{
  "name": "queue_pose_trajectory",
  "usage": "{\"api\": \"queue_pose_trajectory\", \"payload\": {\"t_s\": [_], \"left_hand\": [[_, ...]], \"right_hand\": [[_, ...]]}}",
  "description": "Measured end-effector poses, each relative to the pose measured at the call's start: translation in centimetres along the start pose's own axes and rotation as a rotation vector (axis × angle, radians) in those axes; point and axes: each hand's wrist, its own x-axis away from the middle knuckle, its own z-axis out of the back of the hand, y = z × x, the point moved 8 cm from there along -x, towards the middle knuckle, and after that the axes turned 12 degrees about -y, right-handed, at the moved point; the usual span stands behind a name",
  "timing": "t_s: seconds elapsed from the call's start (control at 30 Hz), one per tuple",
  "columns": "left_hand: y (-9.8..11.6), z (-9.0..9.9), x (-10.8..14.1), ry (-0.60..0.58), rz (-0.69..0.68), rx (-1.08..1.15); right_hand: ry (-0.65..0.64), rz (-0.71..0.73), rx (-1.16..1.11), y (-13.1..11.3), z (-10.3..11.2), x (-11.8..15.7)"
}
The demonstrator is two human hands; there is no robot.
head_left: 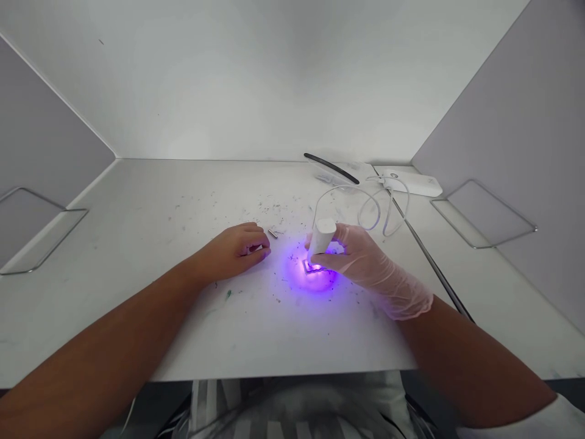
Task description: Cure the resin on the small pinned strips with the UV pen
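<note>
My right hand (361,259), in a thin clear glove, grips a white handheld lamp (322,236). Violet light from it falls on a small outlined piece (311,268) lying on the white table (192,347) just under the lamp. The lamp and fingers partly cover this piece. My left hand (240,249) is bare and rests on the table to the left of the glow, its fingers curled in; whether anything is inside them is hidden. A short metal cylinder (273,233) lies just beyond its fingertips.
A black curved strip (331,168) lies over a clear packet at the back. A white device (411,182) with a looped cable (377,210) sits back right. A dark rod (432,262) runs down the right side. Wire frames stand at both sides; dark specks are scattered centrally.
</note>
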Motion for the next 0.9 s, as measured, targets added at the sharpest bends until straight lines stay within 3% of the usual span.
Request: {"api": "queue_pose_trajectory", "payload": {"t_s": [0.9], "left_hand": [[-0.57,0.22,0.13,-0.002,0.071,0.027]], "right_hand": [[0.009,0.056,0.028,0.06,0.07,0.07]]}}
